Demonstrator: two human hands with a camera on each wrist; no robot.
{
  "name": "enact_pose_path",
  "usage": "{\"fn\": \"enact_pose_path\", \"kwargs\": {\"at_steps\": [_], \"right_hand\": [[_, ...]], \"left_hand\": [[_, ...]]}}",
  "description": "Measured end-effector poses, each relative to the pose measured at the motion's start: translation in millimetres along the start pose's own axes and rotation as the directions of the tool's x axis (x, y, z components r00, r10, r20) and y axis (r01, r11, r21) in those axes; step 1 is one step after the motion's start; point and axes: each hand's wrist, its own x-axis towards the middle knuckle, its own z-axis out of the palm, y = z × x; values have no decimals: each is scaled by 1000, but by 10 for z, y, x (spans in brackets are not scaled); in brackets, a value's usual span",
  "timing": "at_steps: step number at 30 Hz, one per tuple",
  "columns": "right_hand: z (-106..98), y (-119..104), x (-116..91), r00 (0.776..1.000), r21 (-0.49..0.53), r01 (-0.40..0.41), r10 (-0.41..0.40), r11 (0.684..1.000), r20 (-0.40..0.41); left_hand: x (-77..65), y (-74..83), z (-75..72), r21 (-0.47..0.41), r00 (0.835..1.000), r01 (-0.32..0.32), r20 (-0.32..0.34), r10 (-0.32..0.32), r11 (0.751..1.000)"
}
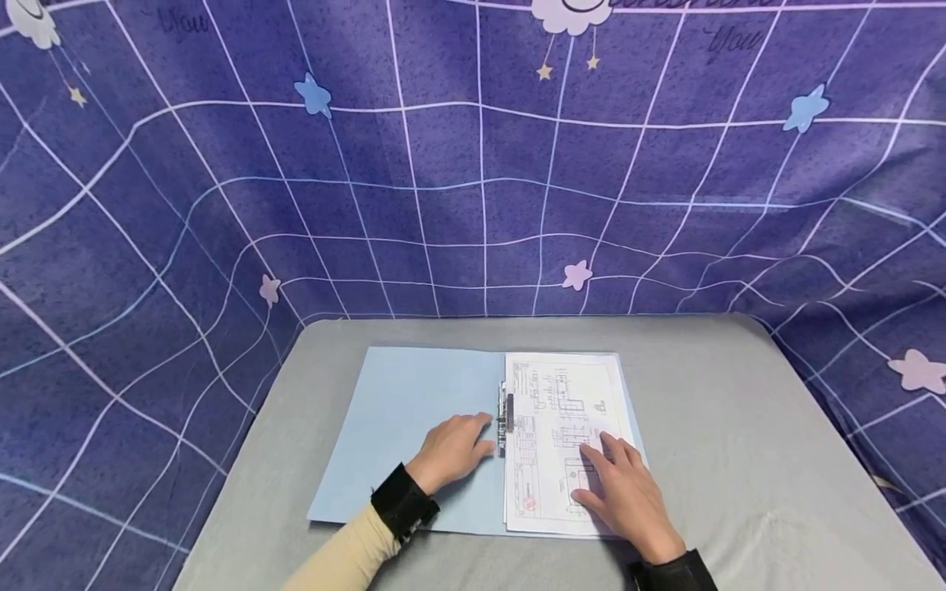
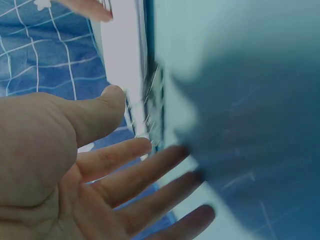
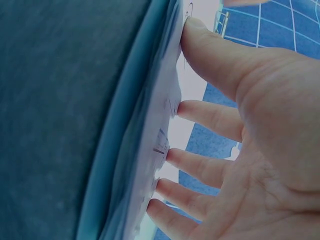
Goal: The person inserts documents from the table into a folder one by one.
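Note:
A light blue folder lies spread flat, with a stack of printed drawing sheets on its right half. A metal clip with a dark bar runs along the sheets' left edge at the spine. My left hand is over the left cover, its fingertips close to the clip; the left wrist view shows the fingers spread and the palm bare. With fingers spread, my right hand rests on the top sheet. In the right wrist view its fingertips touch the paper.
The folder is on a grey cloth-covered table. A purple curtain with grid lines and stars hangs behind the table and along its sides. Black bands are on both wrists.

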Motion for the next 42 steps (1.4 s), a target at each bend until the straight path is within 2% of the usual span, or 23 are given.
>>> {"fn": "enact_pose_path", "kwargs": {"at_steps": [6, 11, 14, 25, 34, 39, 42], "right_hand": [[-12, 22, 11, 1000, -9, -12, 12, 1000, 7], [-14, 23, 0, 1000, -5, -6, 6, 1000, -6], [-5, 7, -5, 1000, 4, 2, -2, 1000, -9], [2, 2, -15, 1000, 0, -9, 9, 1000, -16], [-13, -4, -13, 999, 2, -34, 34, 999, 8], [-10, -15, -19, 999, 4, -43, 43, 999, 15], [-8, -17, -22, 999, 6, -45, 45, 999, 10]], "left_hand": [[382, 7, -209, 59, 997, -8, 80, 3, 998], [670, 27, -232, 136, 992, -18, 128, 1, 991], [753, 37, -230, 167, 991, 0, 135, -23, 986], [833, 72, -204, 176, 991, -7, 135, -17, 984], [811, 83, -183, 149, 994, 10, 103, -26, 989], [763, 93, -175, 108, 1000, -21, -6, 22, 994], [740, 82, -150, 95, 992, -61, -105, 71, 994]]}}
